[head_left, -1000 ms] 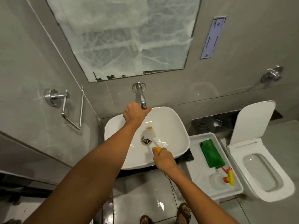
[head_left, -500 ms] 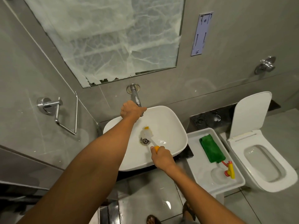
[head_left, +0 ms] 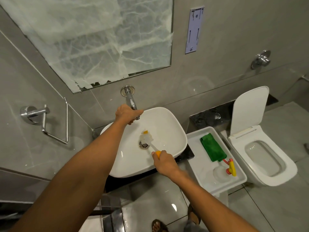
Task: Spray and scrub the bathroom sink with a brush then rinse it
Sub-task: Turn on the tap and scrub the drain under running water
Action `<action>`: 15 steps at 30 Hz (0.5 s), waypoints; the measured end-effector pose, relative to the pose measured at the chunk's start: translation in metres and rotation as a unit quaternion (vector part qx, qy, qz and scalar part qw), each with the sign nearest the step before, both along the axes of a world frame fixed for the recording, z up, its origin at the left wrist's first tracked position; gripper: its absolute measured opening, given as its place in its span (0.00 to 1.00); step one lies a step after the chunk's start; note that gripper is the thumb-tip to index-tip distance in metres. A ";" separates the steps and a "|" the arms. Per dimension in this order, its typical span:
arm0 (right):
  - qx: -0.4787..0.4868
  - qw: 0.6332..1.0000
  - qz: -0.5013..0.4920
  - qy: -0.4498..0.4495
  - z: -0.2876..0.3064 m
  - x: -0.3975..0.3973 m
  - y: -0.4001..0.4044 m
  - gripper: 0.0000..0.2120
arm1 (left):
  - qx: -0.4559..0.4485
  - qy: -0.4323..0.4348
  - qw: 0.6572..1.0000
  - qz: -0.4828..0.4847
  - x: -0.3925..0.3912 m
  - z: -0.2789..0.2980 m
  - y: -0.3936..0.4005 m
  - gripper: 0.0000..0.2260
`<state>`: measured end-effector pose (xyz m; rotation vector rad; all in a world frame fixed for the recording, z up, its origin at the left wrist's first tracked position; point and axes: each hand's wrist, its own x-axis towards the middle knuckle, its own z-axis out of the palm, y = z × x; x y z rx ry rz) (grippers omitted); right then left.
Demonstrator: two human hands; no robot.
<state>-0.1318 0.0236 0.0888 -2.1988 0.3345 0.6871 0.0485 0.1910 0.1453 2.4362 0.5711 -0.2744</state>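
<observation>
A white basin sink (head_left: 168,124) sits on a dark counter below a chrome wall tap (head_left: 131,100). My left hand (head_left: 126,113) is wrapped around the tap's outer end. My right hand (head_left: 164,162) grips the orange handle of a white-bristled brush (head_left: 147,137), whose head rests inside the basin just above the drain (head_left: 144,145). A clear spray bottle (head_left: 222,171) with a red and yellow trigger lies in a white tray (head_left: 195,141) to the sink's right.
A green cloth (head_left: 212,147) lies in the tray beside the bottle. A white toilet (head_left: 260,151) with its lid up stands at the right. A chrome towel ring (head_left: 44,118) is on the left wall, a mirror (head_left: 100,39) above the tap. My sandalled feet show on the wet floor.
The view has shifted slightly. My left hand stays on the tap and my right hand keeps the brush head near the drain, moved only a little.
</observation>
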 end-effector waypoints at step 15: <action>-0.006 1.000 0.008 -0.005 0.007 -0.003 0.008 0.27 | -0.084 -0.031 0.970 -0.227 0.000 -0.012 0.050 0.15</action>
